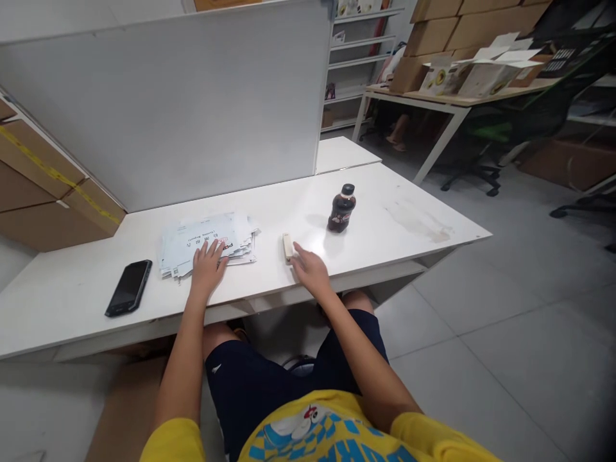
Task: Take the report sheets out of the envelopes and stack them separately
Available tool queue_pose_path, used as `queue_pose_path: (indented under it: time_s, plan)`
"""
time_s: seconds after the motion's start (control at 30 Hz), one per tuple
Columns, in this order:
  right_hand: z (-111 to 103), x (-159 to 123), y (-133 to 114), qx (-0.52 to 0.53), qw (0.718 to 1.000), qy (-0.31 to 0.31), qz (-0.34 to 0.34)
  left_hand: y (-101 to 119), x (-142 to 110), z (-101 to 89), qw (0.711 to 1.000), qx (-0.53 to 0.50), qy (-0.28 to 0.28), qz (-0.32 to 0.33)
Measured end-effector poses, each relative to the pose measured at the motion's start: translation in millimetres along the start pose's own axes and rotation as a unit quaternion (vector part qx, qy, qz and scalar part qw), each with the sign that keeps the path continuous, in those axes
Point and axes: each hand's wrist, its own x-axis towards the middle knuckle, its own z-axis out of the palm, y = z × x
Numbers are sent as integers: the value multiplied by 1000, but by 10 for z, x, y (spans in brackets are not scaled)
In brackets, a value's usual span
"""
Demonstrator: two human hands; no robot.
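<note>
My left hand [208,269] lies flat with spread fingers on the front edge of a loose stack of white printed papers [185,247]. My right hand [310,269] rests on the desk with its fingers partly curled and apart, against the right side of a small cream stapler-like object [287,247]. The fingers do not wrap round it. A dark drink bottle [341,212] with a black cap stands upright beyond my right hand. To the left of the papers lies a black phone [129,287], screen up.
The white desk [269,205] backs onto a grey-white panel [192,96]. Cardboard boxes [52,192] stand at the left end. At the right are an office chair [500,131] and another table [457,106] with open boxes. A person's foot [398,131] shows beneath that table.
</note>
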Motion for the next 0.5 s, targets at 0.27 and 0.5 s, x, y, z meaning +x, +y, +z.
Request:
queue_pose_path:
  time_s: [0.27,0.5]
  plan:
    - [-504,486,757,69,948,263,165,21,-9,0,1000,-3,5,-8]
    - [-565,952,1137,86,953,193,216,8,-3,1,1000,-15,0,-15]
